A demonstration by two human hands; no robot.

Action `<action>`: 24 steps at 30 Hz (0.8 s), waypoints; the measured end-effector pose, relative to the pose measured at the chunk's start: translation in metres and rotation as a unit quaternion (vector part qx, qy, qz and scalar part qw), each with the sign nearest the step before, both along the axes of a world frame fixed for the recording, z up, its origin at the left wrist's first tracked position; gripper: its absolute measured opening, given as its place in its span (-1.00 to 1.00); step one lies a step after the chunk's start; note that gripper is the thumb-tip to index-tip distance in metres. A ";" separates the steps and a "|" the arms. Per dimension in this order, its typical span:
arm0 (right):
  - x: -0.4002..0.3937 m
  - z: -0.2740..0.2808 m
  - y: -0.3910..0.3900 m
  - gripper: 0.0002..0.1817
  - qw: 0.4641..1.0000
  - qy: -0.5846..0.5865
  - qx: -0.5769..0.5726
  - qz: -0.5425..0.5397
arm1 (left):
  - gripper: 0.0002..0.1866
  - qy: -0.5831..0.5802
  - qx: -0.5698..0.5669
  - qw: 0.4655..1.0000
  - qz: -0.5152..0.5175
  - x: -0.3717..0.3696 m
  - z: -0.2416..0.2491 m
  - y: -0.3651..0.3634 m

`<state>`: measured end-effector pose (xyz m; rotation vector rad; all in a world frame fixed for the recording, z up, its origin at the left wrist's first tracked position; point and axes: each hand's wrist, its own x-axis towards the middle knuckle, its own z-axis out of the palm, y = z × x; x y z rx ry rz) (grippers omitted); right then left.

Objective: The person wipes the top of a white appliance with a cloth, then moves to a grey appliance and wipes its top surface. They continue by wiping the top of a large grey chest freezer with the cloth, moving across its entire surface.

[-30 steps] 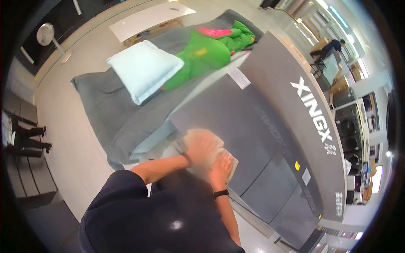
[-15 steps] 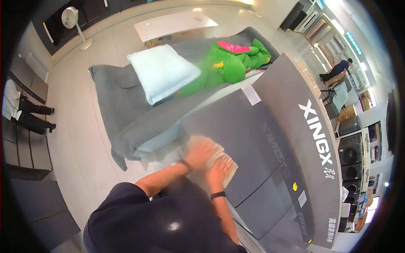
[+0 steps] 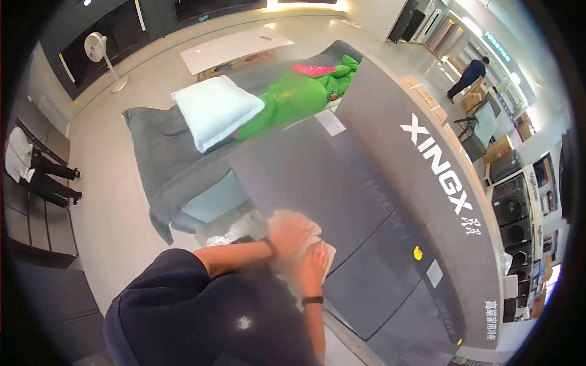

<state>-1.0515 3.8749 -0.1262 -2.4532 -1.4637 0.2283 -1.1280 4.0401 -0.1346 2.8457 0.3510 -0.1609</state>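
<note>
Left hand and right hand both press flat upon the beige cloth; cloth lies beneath both palms, against the grey cabinet top.

Your navy short-sleeved shirt
A pale spot shows on it; dark band behind your left hand, black band behind your right hand.
</note>
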 end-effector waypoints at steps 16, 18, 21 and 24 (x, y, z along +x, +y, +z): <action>-0.030 -0.023 0.071 -0.22 0.973 -0.184 -0.132 -0.045 | -0.57 -0.306 -0.052 0.935 -0.174 -0.032 0.050 0.112; -0.027 -0.016 0.106 -0.18 0.976 -0.187 -0.113 0.018 | -0.61 -0.310 -0.061 0.935 -0.163 -0.040 0.054 0.148; -0.029 -0.006 0.167 -0.03 0.979 -0.108 -0.158 0.069 | -0.20 -0.044 -0.213 0.974 -0.062 -0.049 0.050 0.202; -0.041 0.010 0.233 0.10 0.979 -0.058 -0.174 0.091 | -0.12 -0.037 -0.231 0.972 -0.018 -0.078 0.055 0.250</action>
